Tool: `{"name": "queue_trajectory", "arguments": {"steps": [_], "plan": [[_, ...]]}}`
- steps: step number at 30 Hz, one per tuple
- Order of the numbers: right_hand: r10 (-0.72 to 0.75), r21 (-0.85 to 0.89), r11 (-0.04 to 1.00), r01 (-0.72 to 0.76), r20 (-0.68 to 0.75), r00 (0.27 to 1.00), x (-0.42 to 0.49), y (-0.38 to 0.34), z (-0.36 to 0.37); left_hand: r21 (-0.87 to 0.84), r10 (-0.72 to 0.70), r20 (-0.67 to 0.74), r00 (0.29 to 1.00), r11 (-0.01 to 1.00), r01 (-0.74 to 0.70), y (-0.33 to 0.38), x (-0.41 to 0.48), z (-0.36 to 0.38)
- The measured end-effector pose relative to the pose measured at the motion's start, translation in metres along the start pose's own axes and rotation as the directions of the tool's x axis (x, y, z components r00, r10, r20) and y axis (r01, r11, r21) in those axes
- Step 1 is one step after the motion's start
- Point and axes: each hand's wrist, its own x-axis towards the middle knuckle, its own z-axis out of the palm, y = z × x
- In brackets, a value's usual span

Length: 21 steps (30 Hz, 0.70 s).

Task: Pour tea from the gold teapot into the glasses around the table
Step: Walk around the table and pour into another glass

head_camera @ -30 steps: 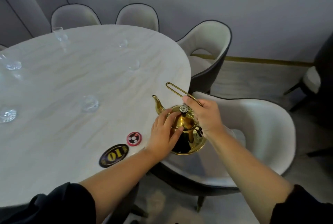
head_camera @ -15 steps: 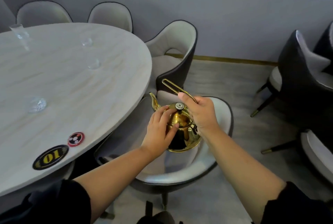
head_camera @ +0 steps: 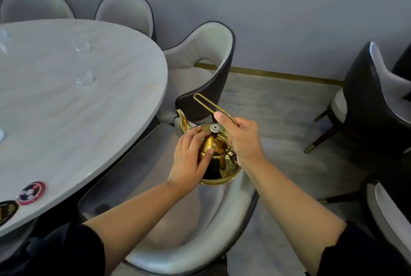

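The gold teapot (head_camera: 219,160) hangs in the air above a grey chair seat, off the table's right edge, spout pointing toward the table. My right hand (head_camera: 241,136) grips its long wire handle. My left hand (head_camera: 191,159) lies on the pot's lid and side with fingers spread fairly straight, beside the silver knob. Two clear glasses (head_camera: 84,79) (head_camera: 82,47) stand on the pale marble table (head_camera: 66,120), far left of the pot. More glass shows blurred at the left edge.
A grey chair (head_camera: 178,220) sits right under the teapot, another chair (head_camera: 200,71) behind it, two more at the table's far side. Dark chairs (head_camera: 373,102) stand at the right. A round red sticker (head_camera: 31,192) and a black one lie near the table's front edge.
The view has swung right and the table has slid left. The teapot, held the same way by both hands, has gone from over the table edge to over the chair.
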Motion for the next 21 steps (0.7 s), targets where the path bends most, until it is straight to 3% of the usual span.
{"name": "queue_trajectory", "arguments": {"steps": [7, 16, 21], "plan": [[0.002, 0.001, 1.000, -0.002, 0.098, 0.995, 0.072, -0.009, -0.029, 0.023, -0.067, -0.082, 0.994, 0.997, 0.069, 0.013, 0.061, 0.027], [-0.008, 0.004, 1.000, 0.008, 0.175, 0.985, 0.161, -0.011, -0.071, 0.046, -0.186, -0.047, 0.981, 0.981, 0.188, 0.037, 0.140, 0.057], [-0.015, 0.004, 1.000, 0.015, 0.278, 0.960, 0.221, -0.004, -0.105, 0.038, -0.248, -0.107, 0.963, 0.967, 0.253, 0.049, 0.185, 0.096]]}}
